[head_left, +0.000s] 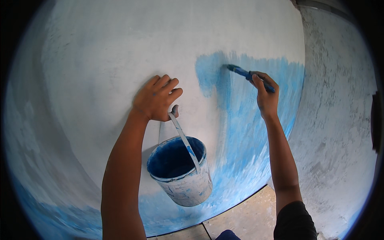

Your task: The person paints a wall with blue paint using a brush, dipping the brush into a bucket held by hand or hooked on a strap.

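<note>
Two bare hands are at work before a whitish wall, partly coated in light blue paint. A mottled grey side wall meets it at the right. Below lie pale floor slabs with a dark joint between them; a dark blue rounded item, its kind unclear, shows at the lower edge. A dark object at the far right is cut off and cannot be identified. A black sleeve covers the right upper arm.

A paint bucket hangs in front of the wall and, with the left forearm, hides part of its lower area. The bucket is tilted, its mouth showing a dark blue interior; the outside is whitish and smeared with blue. Whether the marks on its side are print or scuffs cannot be told.

The left hand bears the bucket by its strap handle, hooked at the thumb; the other fingers are bent and spread at the wall. The right hand grasps a blue-handled paintbrush between thumb and fingers. The paintbrush is located at the upper left part of the blue area, its long axis oblique: dark bristles up and left, handle end down and right.
</note>
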Demonstrator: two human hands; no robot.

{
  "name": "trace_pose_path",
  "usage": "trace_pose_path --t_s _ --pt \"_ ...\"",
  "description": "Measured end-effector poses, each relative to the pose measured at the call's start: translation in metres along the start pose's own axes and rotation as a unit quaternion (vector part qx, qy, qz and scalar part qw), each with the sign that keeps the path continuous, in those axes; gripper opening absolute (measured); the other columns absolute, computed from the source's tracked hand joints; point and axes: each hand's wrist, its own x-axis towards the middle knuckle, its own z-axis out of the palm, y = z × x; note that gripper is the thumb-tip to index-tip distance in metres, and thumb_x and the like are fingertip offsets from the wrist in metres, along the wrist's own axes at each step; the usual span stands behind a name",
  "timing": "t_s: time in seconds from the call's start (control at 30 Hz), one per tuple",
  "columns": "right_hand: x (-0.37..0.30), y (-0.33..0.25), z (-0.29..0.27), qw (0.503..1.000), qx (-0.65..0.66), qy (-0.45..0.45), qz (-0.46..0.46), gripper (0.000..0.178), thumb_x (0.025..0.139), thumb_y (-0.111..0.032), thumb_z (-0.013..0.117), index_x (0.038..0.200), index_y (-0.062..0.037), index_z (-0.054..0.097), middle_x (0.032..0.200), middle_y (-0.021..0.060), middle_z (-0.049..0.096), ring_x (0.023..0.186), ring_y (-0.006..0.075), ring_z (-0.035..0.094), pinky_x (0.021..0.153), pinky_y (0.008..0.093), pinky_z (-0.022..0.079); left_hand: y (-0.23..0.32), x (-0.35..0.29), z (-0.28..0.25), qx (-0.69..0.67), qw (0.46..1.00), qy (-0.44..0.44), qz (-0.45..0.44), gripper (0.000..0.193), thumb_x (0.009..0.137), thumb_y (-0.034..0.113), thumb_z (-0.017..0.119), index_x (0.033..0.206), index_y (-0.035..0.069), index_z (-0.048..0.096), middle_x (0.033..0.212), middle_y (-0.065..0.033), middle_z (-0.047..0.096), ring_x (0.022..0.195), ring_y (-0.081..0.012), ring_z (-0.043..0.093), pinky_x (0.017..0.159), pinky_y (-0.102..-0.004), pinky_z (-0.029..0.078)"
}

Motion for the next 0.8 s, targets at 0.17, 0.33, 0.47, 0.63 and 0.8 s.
trace_pose_path --t_s 0.17,0.33,0.47,0.63,0.8 --pt "-0.031 -0.002 0.008 0.988 -0.118 -0.077 0.057 0.022 0.093 -0.012 0.071 0.109 0.0009 0.079 0.076 0.0046 0.071 0.064 0.0083 0.058 0.061 0.0272 0.049 -0.003 -0.004 -0.003 -0.005 1.000 0.000 -0.006 0.052 0.055 0.031 0.087 0.101 0.011 0.073 0.123 -0.0107 0.067 0.115 -0.0300 0.057 0.103 -0.0454 0.050" --pt "-0.051 0.002 -0.004 0.979 -0.060 -0.096 0.168 0.021 0.089 -0.011 0.069 0.100 0.0024 0.080 0.080 0.0129 0.076 0.067 0.0150 0.067 0.065 0.0300 0.053 -0.004 -0.003 0.002 -0.006 1.000 0.015 -0.001 0.051 0.055 0.030 0.086 0.100 0.011 0.073 0.122 -0.0112 0.067 0.114 -0.0309 0.058 0.102 -0.0453 0.050" --pt "-0.047 -0.012 0.010 0.995 -0.044 -0.063 0.068 0.022 0.095 -0.011 0.070 0.112 0.0015 0.077 0.095 0.0142 0.078 0.084 0.0160 0.072 0.077 0.0259 0.055 -0.003 -0.004 0.000 0.006 1.000 0.015 0.003 0.047 0.056 0.029 0.085 0.098 0.011 0.072 0.121 -0.0114 0.067 0.114 -0.0305 0.058 0.100 -0.0451 0.051" --pt "-0.103 0.007 0.023 0.986 -0.065 -0.134 -0.070 0.026 0.091 0.001 0.073 0.117 0.0031 0.073 0.117 0.0238 0.073 0.107 0.0313 0.074 0.091 0.0359 0.057 0.000 0.002 0.002 0.002 1.000 0.020 -0.002 0.043 0.060 0.028 0.082 0.098 0.010 0.072 0.120 -0.0115 0.067 0.113 -0.0297 0.058 0.098 -0.0443 0.052" --pt "-0.175 0.007 0.006 0.972 -0.086 -0.215 0.036 0.018 0.086 0.002 0.073 0.103 0.0038 0.077 0.099 0.0204 0.075 0.089 0.0293 0.075 0.078 0.0353 0.058 -0.001 -0.002 0.000 0.005 0.999 0.031 -0.023 0.040 0.062 0.027 0.078 0.098 0.009 0.072 0.120 -0.0117 0.067 0.111 -0.0294 0.058 0.096 -0.0429 0.053"
